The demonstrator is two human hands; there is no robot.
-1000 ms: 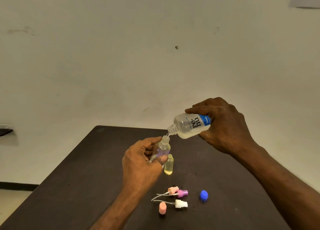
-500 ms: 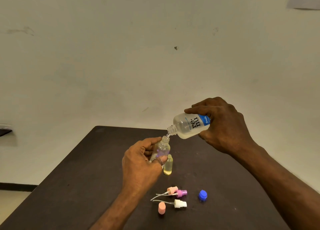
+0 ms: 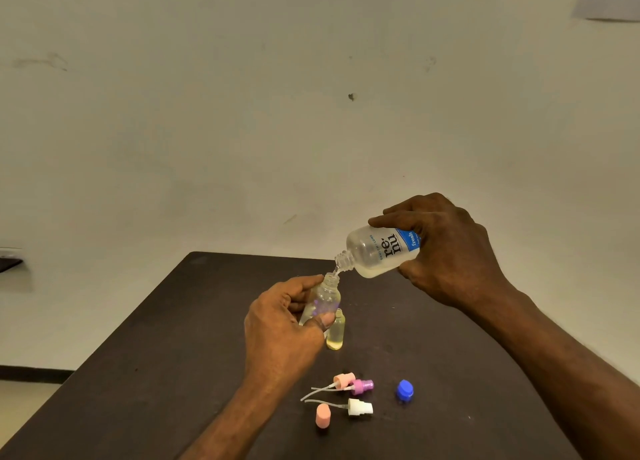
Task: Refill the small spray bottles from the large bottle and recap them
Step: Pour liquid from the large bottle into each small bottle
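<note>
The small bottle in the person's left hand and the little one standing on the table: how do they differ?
The held small bottle is gripped by the left hand above the table, under the large bottle; the standing bottle rests upright on the table, untouched. The held one looks clear with a purplish tint and wider; the standing one is slimmer and holds yellowish liquid. Both are uncapped.
</note>
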